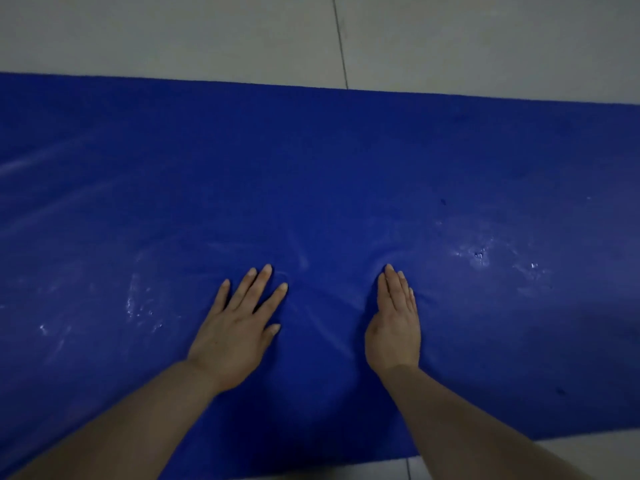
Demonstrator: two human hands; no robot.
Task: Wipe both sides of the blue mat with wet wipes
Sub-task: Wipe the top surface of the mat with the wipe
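The blue mat [311, 168] lies flat on the floor and spans the view from left to right. My left hand [239, 327] presses on it palm down with fingers spread. My right hand [394, 323] rests on the mat a little to the right, fingers straight and held together, tilted onto its outer edge. Both hands are near the mat's front edge. Soft creases run in the mat between and in front of the hands. Whitish wet streaks and droplets show on the mat left and right of the hands. No wet wipe is in view.
Pale grey floor tiles [207, 32] lie beyond the mat's far edge, with a dark grout line [341, 43] running away from me. A strip of the same floor [588, 448] shows at the bottom right, in front of the mat.
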